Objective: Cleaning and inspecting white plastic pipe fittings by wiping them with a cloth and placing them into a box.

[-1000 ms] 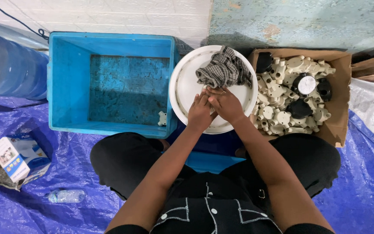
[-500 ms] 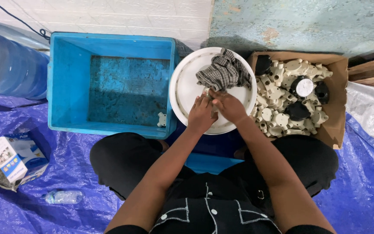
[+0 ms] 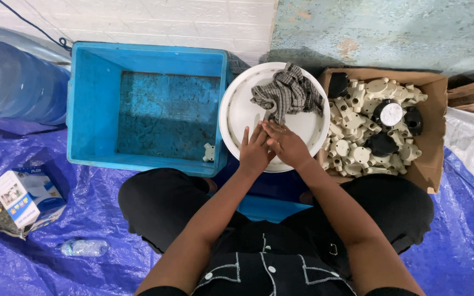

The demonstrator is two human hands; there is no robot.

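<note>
Both hands met over the near part of a round white lid (image 3: 237, 118): the left hand (image 3: 254, 153) lay with fingers extended and pressed against the right hand (image 3: 285, 145), whose fingers curled inward toward the left. Whether a small part was enclosed between them could not be told, since the hands hid their own contact zone. A crumpled checked cloth (image 3: 288, 93) rested on the far part of the lid, its lower fold just above the fingertips. Compared with the view half a second earlier, the hands occupied nearly the same place on the lid, the left fingers now straighter, and the cloth lay as before. To the right, touching the lid's edge, an open cardboard box (image 3: 433, 164) held a heap of cream-coloured plastic fittings (image 3: 357, 153) with several black round pieces among them. To the left stood a blue plastic crate (image 3: 91, 109), containing one cream fitting (image 3: 209, 153) near its right front corner. The person sat cross-legged in dark clothing on a blue tarpaulin (image 3: 72, 214). On it, at the left, lay a small printed carton (image 3: 23, 197) and a small clear bottle (image 3: 84, 248); a large translucent water jug (image 3: 12, 82) lay behind. A pale tiled wall (image 3: 165, 22) and a weathered bluish panel (image 3: 390, 30) closed the scene.
</note>
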